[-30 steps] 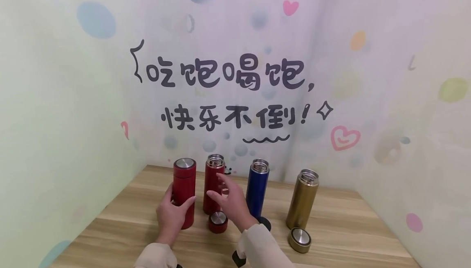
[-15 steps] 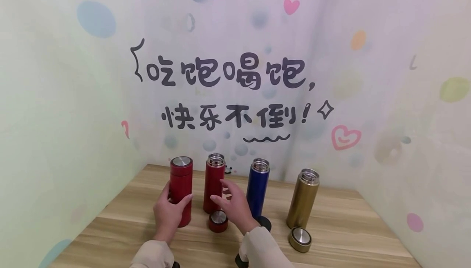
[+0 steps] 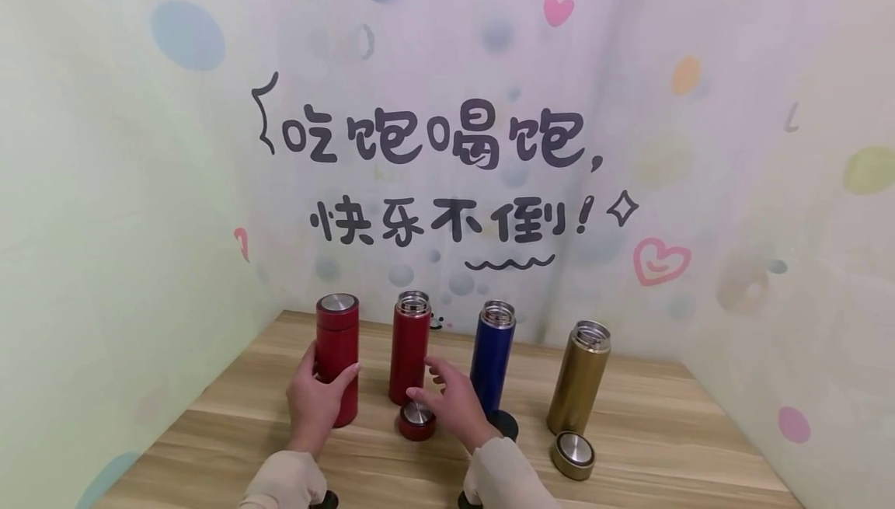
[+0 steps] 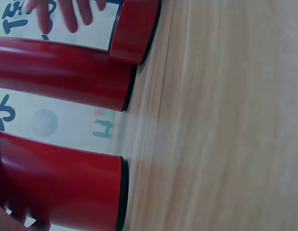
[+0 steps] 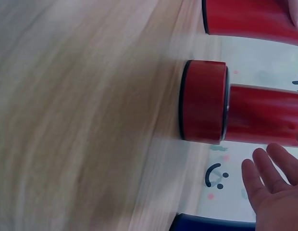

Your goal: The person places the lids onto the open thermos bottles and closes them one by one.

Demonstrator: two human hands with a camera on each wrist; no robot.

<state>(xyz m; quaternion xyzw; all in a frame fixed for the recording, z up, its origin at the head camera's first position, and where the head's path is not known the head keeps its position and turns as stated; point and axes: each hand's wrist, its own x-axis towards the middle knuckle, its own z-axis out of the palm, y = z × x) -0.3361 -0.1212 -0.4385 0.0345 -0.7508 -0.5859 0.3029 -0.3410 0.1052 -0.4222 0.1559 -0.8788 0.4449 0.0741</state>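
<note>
My left hand [image 3: 311,404] grips a red thermos bottle [image 3: 337,353] round its lower half; its lid is on and it stands upright at the left. To its right stands a second red thermos bottle [image 3: 409,353] with its steel neck bare. A red lid [image 3: 417,425] with a steel top lies in front of that one. My right hand [image 3: 454,400] hovers beside the lid, fingers spread and loosely bent, holding nothing. In the right wrist view the right hand's fingers [image 5: 266,173] appear apart from the lid [image 5: 204,101].
An uncapped blue thermos bottle [image 3: 492,357] stands right of the hands, with a dark lid [image 3: 503,423] partly hidden by the right wrist. Farther right is an uncapped gold thermos bottle [image 3: 579,385], its lid [image 3: 573,454] in front. A printed backdrop [image 3: 447,50] closes off the wooden table [image 3: 664,454].
The left hand has carried the capped red bottle to the left, away from the uncapped one. My right hand has come down from beside the uncapped red bottle towards the red lid.
</note>
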